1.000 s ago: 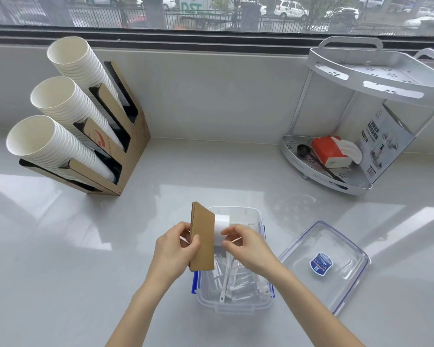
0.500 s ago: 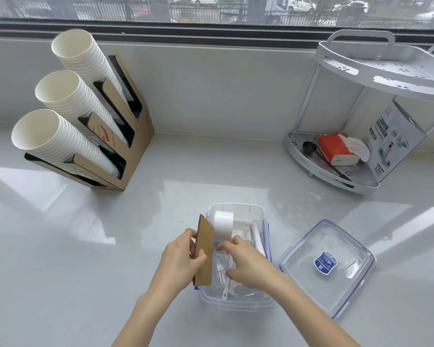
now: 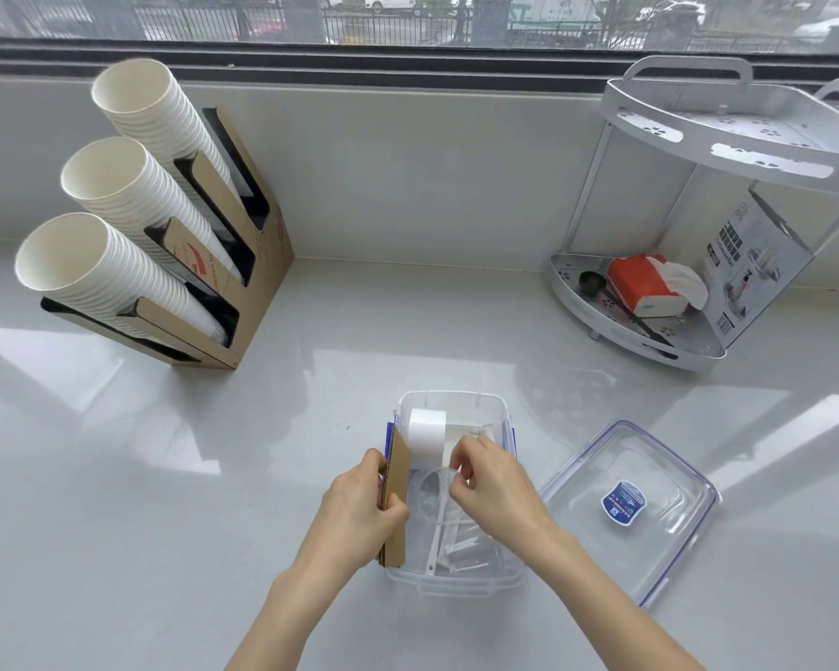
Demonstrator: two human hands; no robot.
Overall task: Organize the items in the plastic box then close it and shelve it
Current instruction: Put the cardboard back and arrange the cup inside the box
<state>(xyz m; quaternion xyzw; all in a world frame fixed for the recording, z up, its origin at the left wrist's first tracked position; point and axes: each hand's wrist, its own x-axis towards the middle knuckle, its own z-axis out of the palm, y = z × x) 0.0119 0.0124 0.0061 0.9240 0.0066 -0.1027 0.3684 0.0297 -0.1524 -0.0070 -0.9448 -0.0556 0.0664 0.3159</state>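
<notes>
This looks like an office pantry or break-room counter: a glossy white countertop (image 3: 214, 477) under a window (image 3: 408, 16) onto a car park, a cardboard dispenser (image 3: 257, 283) stacked with paper cups (image 3: 117, 225), and a corner rack (image 3: 650, 341) holding a tissue pack (image 3: 645, 288).

The clear plastic box (image 3: 454, 581) stands open, holding a white roll (image 3: 426, 431) and an upright cardboard piece (image 3: 397, 481); its lid (image 3: 650, 515) lies beside.

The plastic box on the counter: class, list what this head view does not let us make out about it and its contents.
- Wrapped items under the right hand: hand and glare hide them.
- Left wall of the plastic box: behind the cardboard held by the left hand.
- Lid label: print too small.
</notes>
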